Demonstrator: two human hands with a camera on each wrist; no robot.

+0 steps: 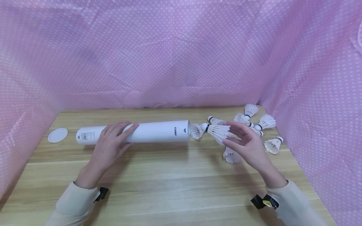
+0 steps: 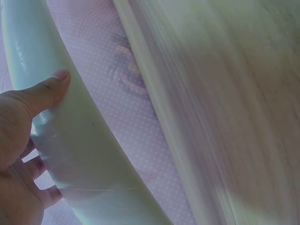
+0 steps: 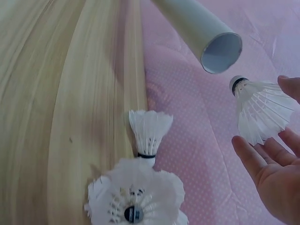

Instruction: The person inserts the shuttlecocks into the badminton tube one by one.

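Observation:
A white shuttlecock tube (image 1: pixel 158 131) lies sideways, its open end facing right. My left hand (image 1: pixel 111 141) grips it left of its middle; in the left wrist view, the thumb (image 2: pixel 51 91) lies along one side of the tube and the other fingers on the opposite side. My right hand (image 1: pixel 249 146) pinches a feather shuttlecock (image 1: pixel 217 130) by its skirt. The cork points left, towards the tube's mouth. In the right wrist view, this shuttlecock (image 3: pixel 262 110) is outside the tube, a small gap from the rim (image 3: pixel 221 54).
Several loose shuttlecocks lie at the right, one of them (image 1: pixel 273 145) near the table's right edge and another (image 1: pixel 232 155) below my right hand. A round white lid (image 1: pixel 57 135) rests at the far left of the wooden table (image 1: pixel 169 185). Pink dotted cloth (image 1: pixel 169 62) surrounds the table.

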